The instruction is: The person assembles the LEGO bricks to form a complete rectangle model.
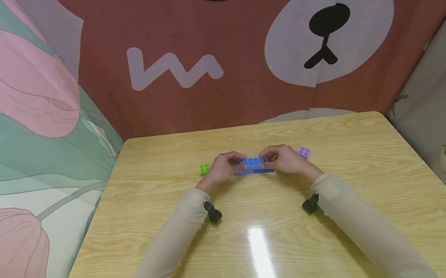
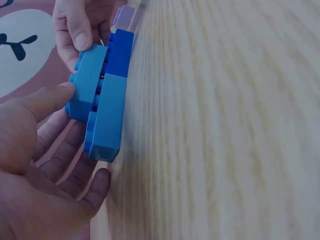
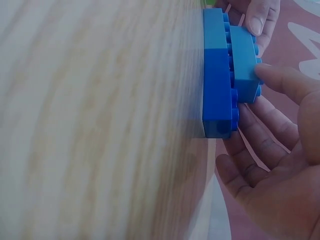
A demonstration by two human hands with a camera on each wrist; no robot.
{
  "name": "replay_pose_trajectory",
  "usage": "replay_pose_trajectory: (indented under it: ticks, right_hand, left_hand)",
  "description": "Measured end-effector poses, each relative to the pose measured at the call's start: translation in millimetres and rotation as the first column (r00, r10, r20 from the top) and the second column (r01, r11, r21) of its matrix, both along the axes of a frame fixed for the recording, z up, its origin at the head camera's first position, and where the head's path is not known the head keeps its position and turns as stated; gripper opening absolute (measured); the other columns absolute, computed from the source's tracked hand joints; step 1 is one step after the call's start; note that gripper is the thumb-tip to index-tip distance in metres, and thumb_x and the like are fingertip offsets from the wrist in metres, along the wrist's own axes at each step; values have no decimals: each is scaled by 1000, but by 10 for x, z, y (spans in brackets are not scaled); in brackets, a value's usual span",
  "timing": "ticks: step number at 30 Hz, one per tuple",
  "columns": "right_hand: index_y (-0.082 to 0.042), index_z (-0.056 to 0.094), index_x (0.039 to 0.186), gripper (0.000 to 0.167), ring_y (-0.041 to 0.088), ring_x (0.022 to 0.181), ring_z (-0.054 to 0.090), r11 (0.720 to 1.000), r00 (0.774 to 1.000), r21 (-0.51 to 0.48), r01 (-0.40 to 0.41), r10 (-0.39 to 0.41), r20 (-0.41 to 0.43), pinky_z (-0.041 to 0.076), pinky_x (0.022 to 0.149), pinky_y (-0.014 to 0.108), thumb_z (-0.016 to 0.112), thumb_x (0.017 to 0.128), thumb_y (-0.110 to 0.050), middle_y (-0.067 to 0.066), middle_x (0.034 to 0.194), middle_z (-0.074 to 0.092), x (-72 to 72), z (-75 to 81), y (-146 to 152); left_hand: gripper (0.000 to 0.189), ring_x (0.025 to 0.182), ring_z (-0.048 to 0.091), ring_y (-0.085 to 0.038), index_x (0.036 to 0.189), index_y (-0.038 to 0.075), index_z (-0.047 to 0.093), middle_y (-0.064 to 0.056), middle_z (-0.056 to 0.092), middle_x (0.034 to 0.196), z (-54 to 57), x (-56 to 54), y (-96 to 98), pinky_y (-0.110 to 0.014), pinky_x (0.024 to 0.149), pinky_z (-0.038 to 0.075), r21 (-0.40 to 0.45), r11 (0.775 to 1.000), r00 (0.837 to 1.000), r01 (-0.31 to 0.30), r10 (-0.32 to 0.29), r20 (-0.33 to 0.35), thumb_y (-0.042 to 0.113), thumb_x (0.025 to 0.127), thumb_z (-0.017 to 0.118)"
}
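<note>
Two hands work at a row of blue bricks on the worktop [image 1: 285, 246]. The left hand [image 1: 221, 168] holds one end of the top brick [image 1: 253, 161] between thumb and fingers; the right hand [image 1: 290, 160] pinches the other end the same way, the two hands apart.

From the head view, the top brick's studs face up and the row beneath is a thin blue strip. The wrist views show what that strip is: a pale brick [image 2: 110, 117] on the person's left and a dark brick [image 3: 217, 92] on the right, end to end on the worktop. The top brick lies across their join, with lower studs showing in a narrow gap under it; the outer studs of both lower bricks stay uncovered.

The head view takes in both loose pieces: a green brick [image 1: 204, 169] just beside the left hand and a purple brick [image 1: 305, 151] by the right. The left wrist view catches only the purple one, past the dark brick; the right wrist view has just a sliver of green at its top edge. Only the head view shows both sleeves [image 1: 172, 236] at length.
</note>
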State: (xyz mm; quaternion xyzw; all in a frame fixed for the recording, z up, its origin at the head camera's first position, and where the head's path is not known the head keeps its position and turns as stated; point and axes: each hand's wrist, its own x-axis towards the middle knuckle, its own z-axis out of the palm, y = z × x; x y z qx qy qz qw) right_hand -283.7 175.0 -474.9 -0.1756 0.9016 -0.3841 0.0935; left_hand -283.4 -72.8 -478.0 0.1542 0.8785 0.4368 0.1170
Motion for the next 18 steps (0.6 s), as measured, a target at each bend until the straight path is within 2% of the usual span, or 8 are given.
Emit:
replay_pose_trajectory:
  ticks: [7, 18]
  right_hand:
    - [-18, 71, 116, 29, 22, 103, 66, 1000, 1000, -1, -2, 2, -7, 53, 95, 44, 76, 90, -31, 2, 110, 73, -4, -11, 8]
    - [-19, 72, 115, 28, 22, 104, 66, 1000, 1000, 0, -6, 6, -4, 53, 95, 45, 76, 90, -30, 2, 111, 73, -7, -28, 20]
  left_hand:
    - [31, 112, 66, -18, 121, 20, 71, -1, 72, 119, -7, -3, 2, -34, 94, 55, 1, 1000, 1000, -4, 4, -9, 29, 91, 75]
    - [29, 112, 65, -16, 119, 23, 71, 2, 71, 119, -22, -10, 8, -34, 96, 54, -4, 1000, 1000, -19, 19, 24, 29, 91, 75]
